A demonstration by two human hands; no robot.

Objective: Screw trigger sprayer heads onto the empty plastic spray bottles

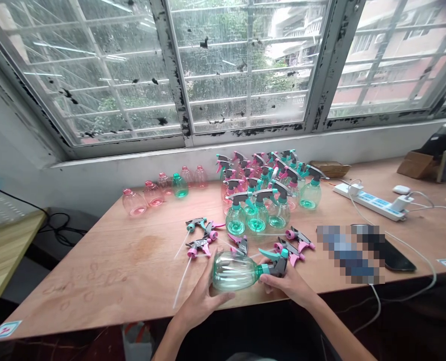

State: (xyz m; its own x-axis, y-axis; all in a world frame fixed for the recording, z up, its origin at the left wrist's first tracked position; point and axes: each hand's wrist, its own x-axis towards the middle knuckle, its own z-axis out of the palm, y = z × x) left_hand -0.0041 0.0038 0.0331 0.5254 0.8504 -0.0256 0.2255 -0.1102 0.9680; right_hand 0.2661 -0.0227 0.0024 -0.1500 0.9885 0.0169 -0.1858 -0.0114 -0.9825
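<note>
A clear green spray bottle (233, 272) lies sideways in the air above the table's front edge, its spray head (277, 264) pointing right. My left hand (204, 293) is closed around the bottle's base end. At the other end, my right hand (288, 283) grips the spray head and collar, which are grey and teal. Behind the bottle, loose pink and grey trigger heads (199, 246) with thin white tubes lie on the table. More pink trigger heads (300, 238) rest to the right. A teal trigger head (195, 224) lies at the left of these.
Pink and green bottles without heads (153, 194) stand at the back left. A cluster of assembled spray bottles (256, 215) stands at the back middle. To the right are a white power strip (371, 201), cables, a dark phone (398, 258) and a cardboard stand (418, 160). Windows rise behind.
</note>
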